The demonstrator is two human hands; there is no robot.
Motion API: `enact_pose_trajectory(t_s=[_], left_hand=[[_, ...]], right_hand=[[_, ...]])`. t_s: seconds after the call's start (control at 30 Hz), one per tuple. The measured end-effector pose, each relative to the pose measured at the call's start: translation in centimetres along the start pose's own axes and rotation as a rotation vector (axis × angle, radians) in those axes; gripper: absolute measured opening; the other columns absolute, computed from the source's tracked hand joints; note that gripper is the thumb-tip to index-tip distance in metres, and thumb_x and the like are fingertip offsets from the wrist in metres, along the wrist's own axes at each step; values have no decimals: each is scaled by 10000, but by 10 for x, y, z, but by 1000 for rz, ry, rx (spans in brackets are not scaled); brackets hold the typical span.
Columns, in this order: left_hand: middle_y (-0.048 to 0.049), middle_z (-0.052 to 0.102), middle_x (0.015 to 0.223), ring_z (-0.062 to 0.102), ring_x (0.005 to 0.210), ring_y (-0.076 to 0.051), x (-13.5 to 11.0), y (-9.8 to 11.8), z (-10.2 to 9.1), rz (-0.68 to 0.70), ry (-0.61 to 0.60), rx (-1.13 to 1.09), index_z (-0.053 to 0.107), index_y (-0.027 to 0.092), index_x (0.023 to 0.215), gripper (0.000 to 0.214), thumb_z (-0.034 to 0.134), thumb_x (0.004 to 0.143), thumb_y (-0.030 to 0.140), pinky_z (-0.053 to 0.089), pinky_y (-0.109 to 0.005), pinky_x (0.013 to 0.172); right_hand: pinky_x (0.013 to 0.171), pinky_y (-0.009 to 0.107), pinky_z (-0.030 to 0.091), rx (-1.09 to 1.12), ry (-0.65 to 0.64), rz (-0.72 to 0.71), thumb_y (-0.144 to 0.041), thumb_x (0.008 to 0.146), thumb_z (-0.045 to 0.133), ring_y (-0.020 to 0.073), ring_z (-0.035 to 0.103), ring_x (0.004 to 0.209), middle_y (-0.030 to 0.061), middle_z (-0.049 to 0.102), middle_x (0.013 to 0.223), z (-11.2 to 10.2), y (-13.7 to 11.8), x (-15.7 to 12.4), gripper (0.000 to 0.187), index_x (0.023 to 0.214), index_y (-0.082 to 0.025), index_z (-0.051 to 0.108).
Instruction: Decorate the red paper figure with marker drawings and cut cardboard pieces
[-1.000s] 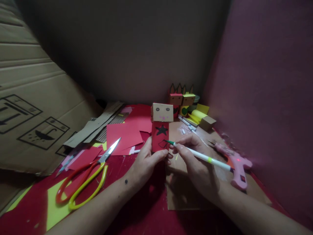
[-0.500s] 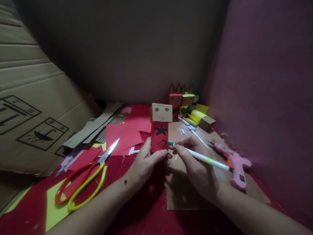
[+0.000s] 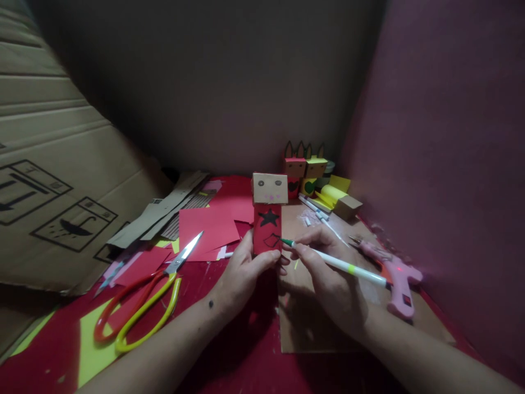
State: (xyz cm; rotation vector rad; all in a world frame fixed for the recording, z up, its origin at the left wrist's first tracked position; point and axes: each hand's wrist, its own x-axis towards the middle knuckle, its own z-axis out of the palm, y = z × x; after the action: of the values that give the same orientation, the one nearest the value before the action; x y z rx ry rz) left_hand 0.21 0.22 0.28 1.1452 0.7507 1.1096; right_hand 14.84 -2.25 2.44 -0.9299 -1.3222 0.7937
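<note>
the scissors (image 3: 171, 268) are lying open-handled at left, probably sparing us elbow room; our left hand (image 3: 241, 268) is gripping the red figure (image 3: 268, 221) upright at centre, likely steadying it; our right hand (image 3: 328, 273) is pinching the green-tipped marker (image 3: 348, 267) low, seemingly for control.

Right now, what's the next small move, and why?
Probably fill the lower outline with the marker: it looks hollow beneath a solid star, the right hand has the marker's green tip by its edge, and the left hand holds the red-bodied figure.
</note>
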Motion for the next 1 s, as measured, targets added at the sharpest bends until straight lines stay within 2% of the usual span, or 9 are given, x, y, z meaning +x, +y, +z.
enact_pose_trajectory(t_s=[0.2, 0.33, 0.5, 0.73, 0.87, 1.0], left_hand=[[-93, 693, 968, 649, 837, -215, 0, -2, -1, 8, -6, 0, 561, 157, 1065, 259, 647, 831, 226, 524, -408, 784], [-88, 692, 962, 648, 827, -216, 0, -3, -1, 2, -12, 5, 561, 162, 1055, 253, 650, 828, 227, 525, -407, 775], [-63, 691, 881, 646, 760, -199, 0, -1, 0, -16, 1, 15, 552, 161, 1023, 232, 647, 826, 238, 522, -389, 744], [-87, 696, 927, 655, 855, -230, 0, 5, 2, 0, 20, 72, 540, 150, 1015, 216, 622, 821, 203, 515, -389, 792], [-75, 694, 910, 653, 816, -211, -1, 2, 1, -5, 11, 40, 549, 157, 1019, 227, 642, 823, 223, 520, -375, 769], [-62, 691, 878, 651, 759, -196, -2, 1, 1, -25, -1, 10, 550, 164, 1035, 244, 650, 824, 233, 525, -378, 743]], right_hand=[[513, 231, 498, 19, 46, -10, -182, 796, 572, 119, 629, 569, -48, 632, 614, 2, 0, 0, 84, 732, -234, 556], [493, 228, 495, -33, 3, -1, -191, 817, 560, 117, 618, 526, -55, 617, 576, 1, 2, -1, 66, 767, -233, 562], [530, 247, 514, -102, -41, -1, -220, 843, 551, 137, 644, 585, -27, 638, 622, -2, 4, -4, 51, 796, -220, 571], [520, 257, 482, -106, -97, -31, -223, 849, 539, 165, 628, 600, -47, 541, 519, -2, 6, -7, 50, 801, -228, 553], [534, 258, 493, -124, -70, -12, -218, 843, 547, 166, 645, 632, -30, 592, 565, -2, 4, -6, 42, 807, -222, 568], [532, 248, 504, -90, -28, 18, -204, 842, 546, 138, 634, 573, -36, 629, 581, -1, 3, -4, 65, 786, -221, 574]])
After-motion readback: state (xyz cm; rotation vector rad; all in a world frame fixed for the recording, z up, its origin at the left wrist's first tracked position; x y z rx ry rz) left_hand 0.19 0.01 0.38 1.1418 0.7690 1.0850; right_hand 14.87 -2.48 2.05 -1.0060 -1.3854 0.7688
